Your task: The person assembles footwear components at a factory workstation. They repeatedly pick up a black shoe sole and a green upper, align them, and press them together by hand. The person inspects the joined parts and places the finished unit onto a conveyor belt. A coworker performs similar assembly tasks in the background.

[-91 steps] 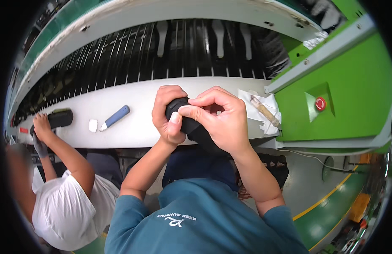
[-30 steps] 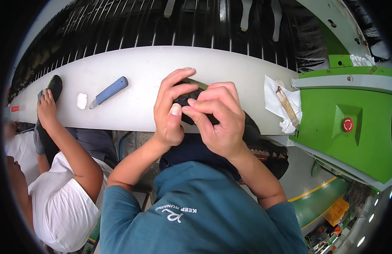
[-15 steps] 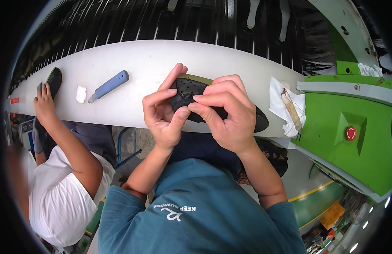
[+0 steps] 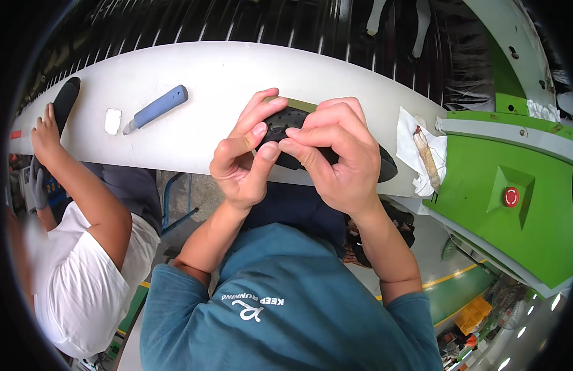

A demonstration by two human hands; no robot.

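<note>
Over the near edge of the white table (image 4: 218, 74), a black insole (image 4: 288, 121) with small holes and an olive edge is held between my two hands. My left hand (image 4: 242, 164) is closed around its left end, with thumb and fingertips pinching at the near rim. The thumb and forefinger of my right hand (image 4: 339, 148) press together close beside the left fingertips; its other fingers curl over the insole. The dark rounded right end shows past my right hand. My fingers hide the middle, and I cannot tell whether a small bit is pinched between them.
A blue-handled blade tool (image 4: 160, 106) and a small white block (image 4: 113, 121) lie to the left. Farther left, a co-worker's hand (image 4: 46, 133) rests by another black insole (image 4: 66, 102). At right are white paper (image 4: 407, 145), a wrapped stick (image 4: 427, 159) and a green machine (image 4: 484, 229).
The view has shifted slightly. My left fingers have come further over the insole's front, and the pinching fingertips are closer together. The co-worker's hand and insole sit slightly further left in the picture.
</note>
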